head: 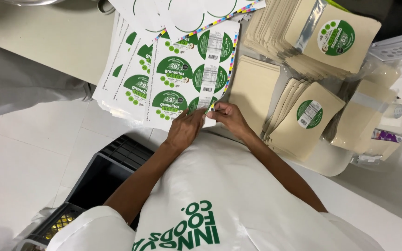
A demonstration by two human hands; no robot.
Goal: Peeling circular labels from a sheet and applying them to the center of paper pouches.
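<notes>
The counter (47,42) is pale and carries everything, with its near edge running just in front of the person's white coat. Below that edge, on the white tiled floor, stands a dark plastic crate (101,179).

Spread over the middle of the counter is a fanned stack of sticker sheets (131,79), white with round green labels. The top sheet (189,69) lies closest to the person, its lower edge at the counter's near edge.

Toward the far right corner sits a tall stack of tan pouches (303,42), the uppermost one bearing a round green label. Nearer the person, a smaller fan of pouches (298,121) also shows a green label on top. A flat blank pouch (252,88) lies between the sheets and that fan.

The left hand (184,130) and right hand (229,118) meet at the top sheet's lower edge, nearly touching each other. Both sets of fingers are pinched narrow on a round green label (205,104) at that edge, thumbs and forefingers pressed on it.
</notes>
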